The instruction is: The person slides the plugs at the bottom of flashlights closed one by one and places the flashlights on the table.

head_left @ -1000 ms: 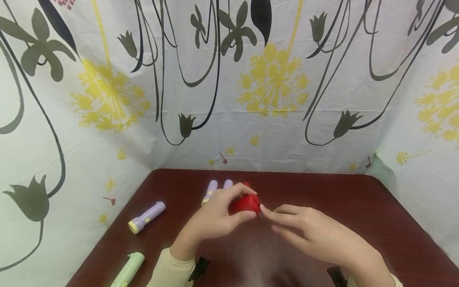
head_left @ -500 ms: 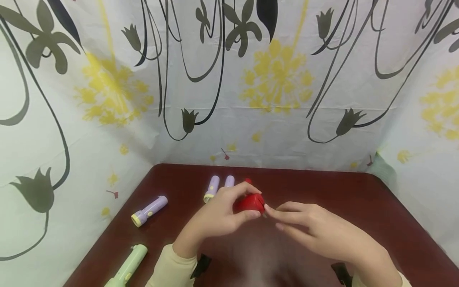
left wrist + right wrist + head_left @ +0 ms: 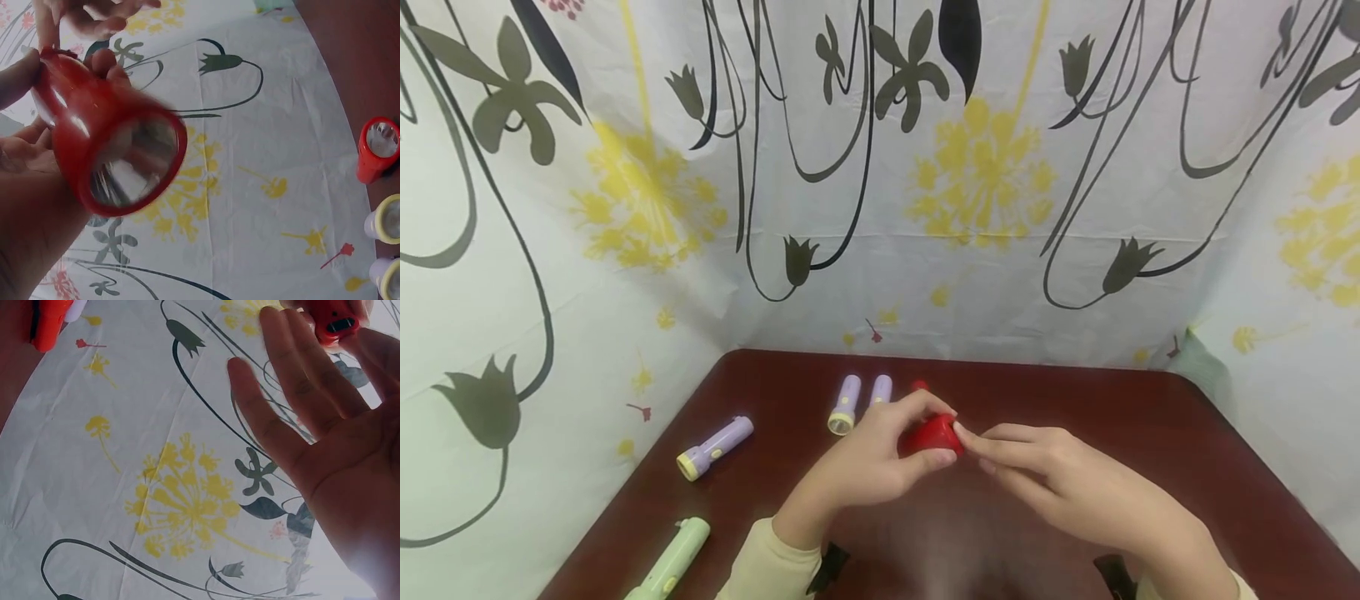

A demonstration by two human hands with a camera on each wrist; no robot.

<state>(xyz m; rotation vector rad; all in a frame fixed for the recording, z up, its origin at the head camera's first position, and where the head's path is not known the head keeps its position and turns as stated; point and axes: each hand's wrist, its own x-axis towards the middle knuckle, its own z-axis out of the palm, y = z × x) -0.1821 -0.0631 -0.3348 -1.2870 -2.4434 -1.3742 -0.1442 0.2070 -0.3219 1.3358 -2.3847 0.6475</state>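
Your left hand point(image 3: 876, 467) grips a red flashlight point(image 3: 936, 436), its thumb along the near side and its fingers curled over the far side. You have the flashlight raised over the middle of the tabletop point(image 3: 1150, 450), with its wide lens point(image 3: 134, 165) facing the left wrist camera and its tail end turned towards your other hand. Your right hand point(image 3: 1045, 475) has its fingers nearly straight and a little spread; it grasps nothing, but its index fingertip touches that tail end, where a small dark slot point(image 3: 341, 325) shows in the right wrist view.

Just beyond your left hand you have a second red flashlight point(image 3: 920, 385), mostly hidden in the head view. To its left are two purple flashlights side by side but apart, one in full view point(image 3: 845, 405) and the other point(image 3: 882, 388) partly covered by your left hand; both have yellow rims. Farther left, a third purple flashlight point(image 3: 715, 447) lies at a slant, its yellow rim towards the near left. Nearer you on that side lies a green flashlight point(image 3: 673, 560), cut off by the bottom edge. Behind the tabletop, you face a white curtain point(image 3: 1000, 292) printed with yellow and grey flowers.
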